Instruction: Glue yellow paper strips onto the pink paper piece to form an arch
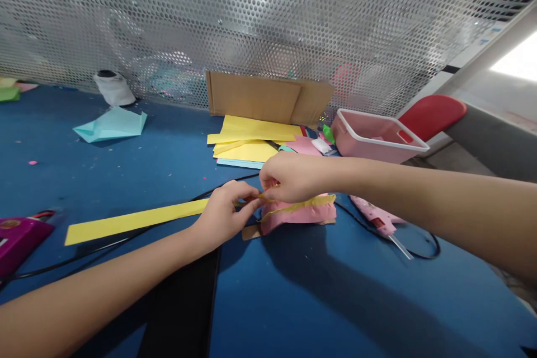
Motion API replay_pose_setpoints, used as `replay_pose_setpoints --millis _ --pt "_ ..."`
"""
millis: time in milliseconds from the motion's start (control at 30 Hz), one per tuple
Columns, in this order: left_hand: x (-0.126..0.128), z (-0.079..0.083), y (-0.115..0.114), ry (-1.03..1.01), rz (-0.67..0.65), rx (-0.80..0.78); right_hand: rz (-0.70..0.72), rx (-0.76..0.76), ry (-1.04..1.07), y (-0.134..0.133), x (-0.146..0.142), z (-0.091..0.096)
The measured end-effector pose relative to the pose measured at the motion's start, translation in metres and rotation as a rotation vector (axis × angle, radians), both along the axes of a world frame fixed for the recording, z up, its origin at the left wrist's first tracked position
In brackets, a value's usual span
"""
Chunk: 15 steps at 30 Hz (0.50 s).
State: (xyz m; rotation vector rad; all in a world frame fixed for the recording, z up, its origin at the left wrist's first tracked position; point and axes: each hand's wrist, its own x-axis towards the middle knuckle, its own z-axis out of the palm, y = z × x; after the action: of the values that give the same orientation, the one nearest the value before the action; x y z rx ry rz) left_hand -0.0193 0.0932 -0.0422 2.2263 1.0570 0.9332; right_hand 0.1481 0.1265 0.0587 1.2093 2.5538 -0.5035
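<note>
My left hand (229, 212) pinches a long yellow paper strip (138, 225), whose free end stretches left over the table. Close beside it, my right hand (289, 176) is closed on the same strip, fingertips nearly meeting the left ones. Under the right hand lies a pink paper piece (302, 213) with a crinkled yellow band along its upper edge. A small brown cardboard tab (251, 232) sticks out at its left end. My right fingers hide where the strip meets the pink paper.
Behind my hands are stacked yellow sheets (247, 148), a cardboard piece (255, 95) and a pink basket (377, 148). A pink glue gun (373, 215) lies right, its black cable crossing the table. Folded blue paper (111, 125) and a purple box (23, 243) are left.
</note>
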Motion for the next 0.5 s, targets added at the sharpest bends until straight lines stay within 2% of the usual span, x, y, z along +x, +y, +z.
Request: replay_pose_setpoints --millis 267,500 --pt "0.0075 -0.0006 0.0006 -0.003 0.022 -0.007 0.003 0.005 0.041 -0.0004 0.0047 -0.0081" --pt "0.0063 -0.0006 -0.0026 -0.02 0.04 -0.012 -0.003 0.013 0.072 -0.0014 0.0053 -0.0058"
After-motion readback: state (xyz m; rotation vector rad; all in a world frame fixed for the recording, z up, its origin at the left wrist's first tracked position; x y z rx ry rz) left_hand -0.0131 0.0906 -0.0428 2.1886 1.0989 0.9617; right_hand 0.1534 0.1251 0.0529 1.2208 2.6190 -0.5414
